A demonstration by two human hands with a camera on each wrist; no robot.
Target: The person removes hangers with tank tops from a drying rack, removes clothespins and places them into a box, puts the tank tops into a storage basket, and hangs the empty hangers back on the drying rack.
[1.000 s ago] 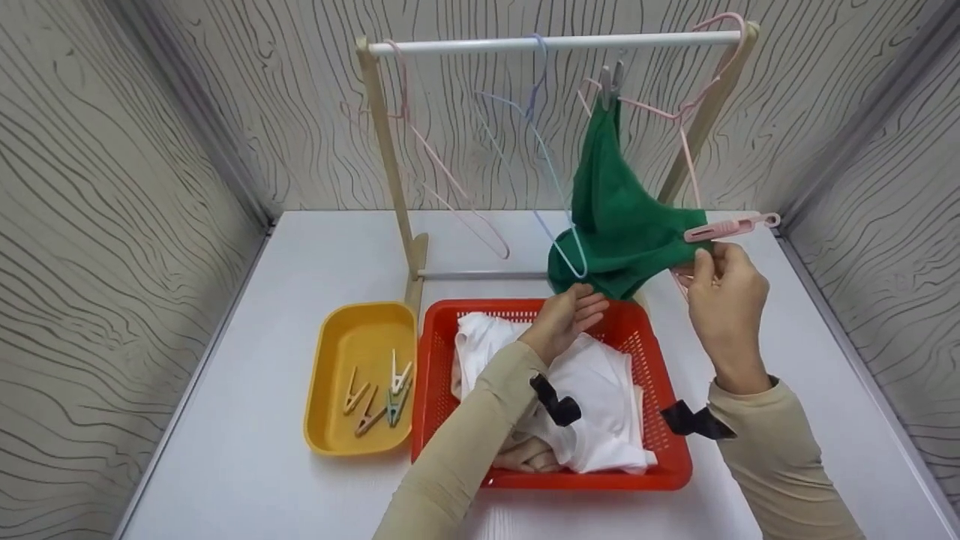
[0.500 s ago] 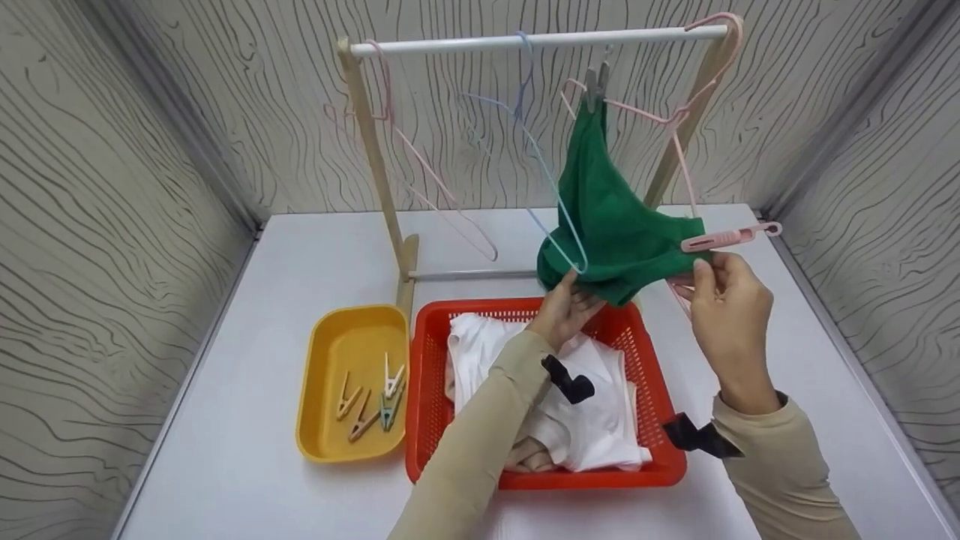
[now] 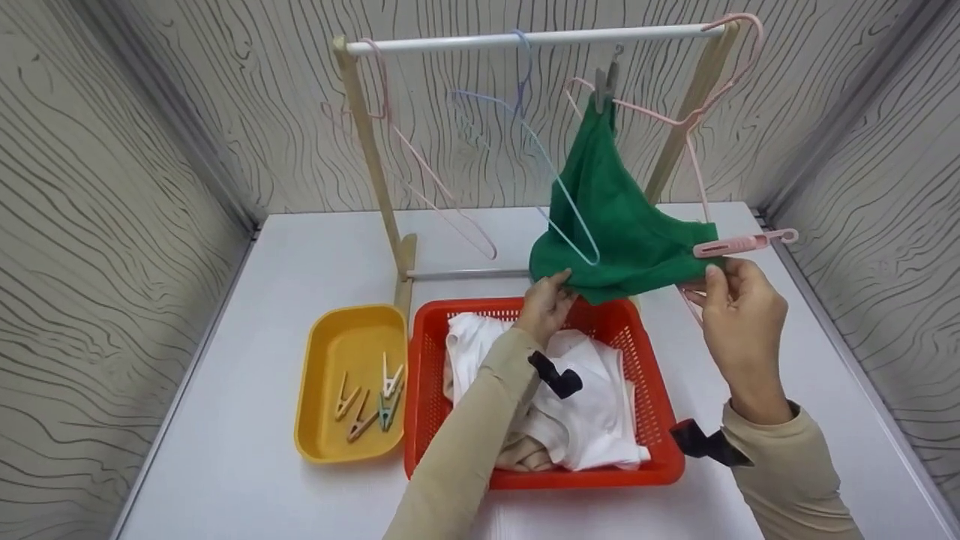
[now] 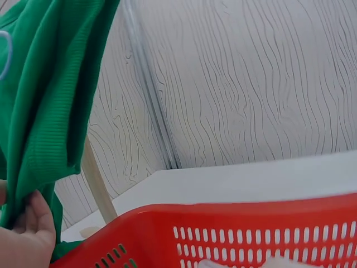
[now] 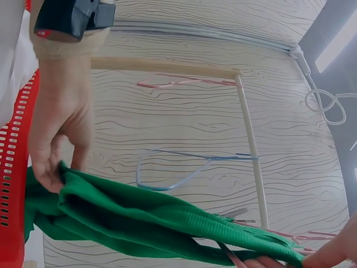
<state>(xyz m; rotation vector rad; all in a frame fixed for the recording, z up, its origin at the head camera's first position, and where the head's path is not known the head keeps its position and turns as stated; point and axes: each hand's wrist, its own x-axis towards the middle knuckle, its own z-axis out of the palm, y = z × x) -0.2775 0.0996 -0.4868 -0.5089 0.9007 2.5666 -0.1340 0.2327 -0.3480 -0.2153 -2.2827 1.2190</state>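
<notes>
A green ribbed-edge garment (image 3: 622,217) hangs from the pink hanger (image 3: 651,114) at the right of the rack, its top pinned by a grey clothespin (image 3: 604,91). A pink clothespin (image 3: 735,245) grips its right corner. My right hand (image 3: 748,330) pinches that corner just under the pink clothespin. At the garment's lower left edge, my left hand (image 3: 544,307) pinches the fabric between thumb and fingers. The left wrist view shows the fingers (image 4: 40,215) of this hand tucked into the green folds (image 4: 53,134). Cloth stretches between both hands in the right wrist view.
A red basket (image 3: 660,450) below holds white and beige clothes (image 3: 592,420). Left of it, a yellow tray (image 3: 319,420) holds several clothespins (image 3: 386,401). A blue hanger (image 3: 559,169) hangs in front of the garment; another pink hanger (image 3: 431,172) hangs at the rack's left.
My left hand went from straight fingers below the garment to pinching its lower left edge. The cloth is now drawn wider to the left. My right hand keeps its corner, slightly lower.
</notes>
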